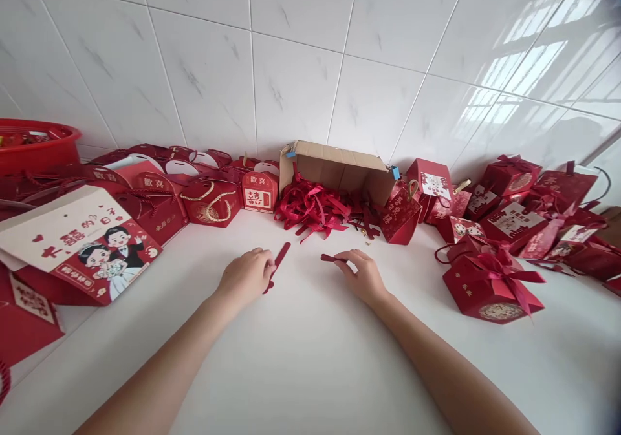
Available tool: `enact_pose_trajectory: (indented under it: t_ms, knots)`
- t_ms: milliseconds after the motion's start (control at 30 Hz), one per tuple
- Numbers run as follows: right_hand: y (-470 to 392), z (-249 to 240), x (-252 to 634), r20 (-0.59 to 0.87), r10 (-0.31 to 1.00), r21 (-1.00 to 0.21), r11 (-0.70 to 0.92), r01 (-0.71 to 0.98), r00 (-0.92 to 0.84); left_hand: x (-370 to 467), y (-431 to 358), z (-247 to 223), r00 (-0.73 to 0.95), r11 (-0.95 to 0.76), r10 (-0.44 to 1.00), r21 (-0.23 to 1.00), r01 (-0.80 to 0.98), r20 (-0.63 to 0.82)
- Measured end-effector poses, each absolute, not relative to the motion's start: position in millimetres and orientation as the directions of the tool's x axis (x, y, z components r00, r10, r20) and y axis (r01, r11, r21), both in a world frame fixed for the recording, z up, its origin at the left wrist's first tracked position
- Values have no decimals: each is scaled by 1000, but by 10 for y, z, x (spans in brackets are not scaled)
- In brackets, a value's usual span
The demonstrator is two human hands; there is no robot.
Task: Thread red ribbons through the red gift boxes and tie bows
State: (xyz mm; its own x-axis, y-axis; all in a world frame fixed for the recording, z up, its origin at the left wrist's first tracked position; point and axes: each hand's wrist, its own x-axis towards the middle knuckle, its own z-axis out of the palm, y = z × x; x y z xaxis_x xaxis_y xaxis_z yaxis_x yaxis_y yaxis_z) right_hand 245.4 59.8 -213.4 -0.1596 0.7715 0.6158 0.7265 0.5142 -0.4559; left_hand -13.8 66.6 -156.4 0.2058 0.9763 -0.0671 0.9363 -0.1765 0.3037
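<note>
My left hand (246,276) is closed on a flat, dark red strip (281,256) with a rounded end, which sticks out past the fingers toward the wall. Opposite it, my right hand (361,273) pinches another short red strip (331,258) between thumb and fingertips, its end pointing left. Both hands are just above the white table, with a gap between them. Beyond them lies a heap of red ribbons (313,205), spilling out of a cardboard box (334,154) tipped on its side.
Red gift boxes (208,203) line the left and back, with a large printed box (97,241) nearest. On the right stand more red boxes, including one with a ribbon bow (492,286). A red basin (39,147) is at far left. A tiled wall (295,79) closes off the back.
</note>
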Motion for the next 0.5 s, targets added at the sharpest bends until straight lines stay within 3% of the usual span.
enact_pose_trajectory:
  t_ms: [133,500]
  knots:
    - [593,-2136,2444,632,762,-444,505,740,-141,-297,725,-1469,160,-146,987,317,937,-17]
    - [610,-2143,2480,692,695,-357,562,746,-193,-353,653,-1496,270,-195,948,363,911,-168]
